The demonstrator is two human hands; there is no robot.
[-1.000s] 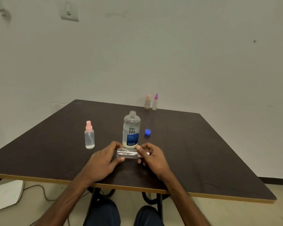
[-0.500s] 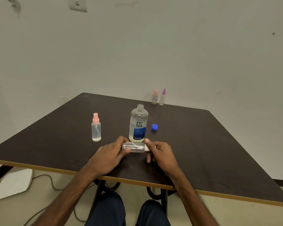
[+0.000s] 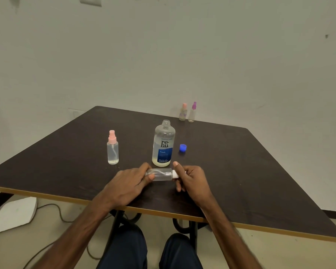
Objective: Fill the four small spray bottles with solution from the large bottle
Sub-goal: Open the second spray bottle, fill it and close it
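A clear small spray bottle lies sideways just above the table, held between both hands. My left hand grips its body; my right hand is closed around its white spray top. Right behind it stands the large open "renu" bottle, with a little yellowish liquid at the bottom. Its blue cap lies to the right. A pink-topped spray bottle with clear liquid stands to the left. Two more small bottles stand at the far edge, one pink-topped and one purple-topped.
The dark table has a light wooden edge near me and a white wall close behind it. On the floor to the left lie a white object and a cable. My knees show under the table.
The view has shifted a little, so everything sits differently in frame. Both hands stay on the sideways bottle; my right fingers have moved slightly on its top.
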